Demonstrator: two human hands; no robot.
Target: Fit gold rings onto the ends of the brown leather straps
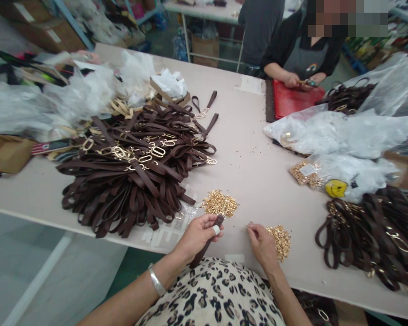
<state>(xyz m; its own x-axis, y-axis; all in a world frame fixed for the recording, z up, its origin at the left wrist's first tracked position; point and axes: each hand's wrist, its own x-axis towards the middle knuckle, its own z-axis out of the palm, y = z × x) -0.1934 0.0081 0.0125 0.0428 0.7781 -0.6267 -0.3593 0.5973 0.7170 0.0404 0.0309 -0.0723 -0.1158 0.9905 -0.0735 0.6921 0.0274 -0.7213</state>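
My left hand [206, 230] is closed around a dark brown leather strap [201, 254] that hangs down toward my lap, its gold clasp end pointing away from me. Just beyond that end lies a pile of small gold metal pieces [215, 201]. My right hand [263, 244] has thumb and forefinger pinched together; whatever is between them is too small to name. Beside it on the right is a second pile of gold pieces [283, 242]. A large heap of brown straps [122, 190] with gold rings and hooks spreads out to the left.
More brown straps [360, 235] lie at the right edge of the table [238, 131]. Plastic bags [340, 136] of hardware sit behind them, and further bags [88, 90] fill the far left. Across the table a person handles a tool above a red board [282, 102].
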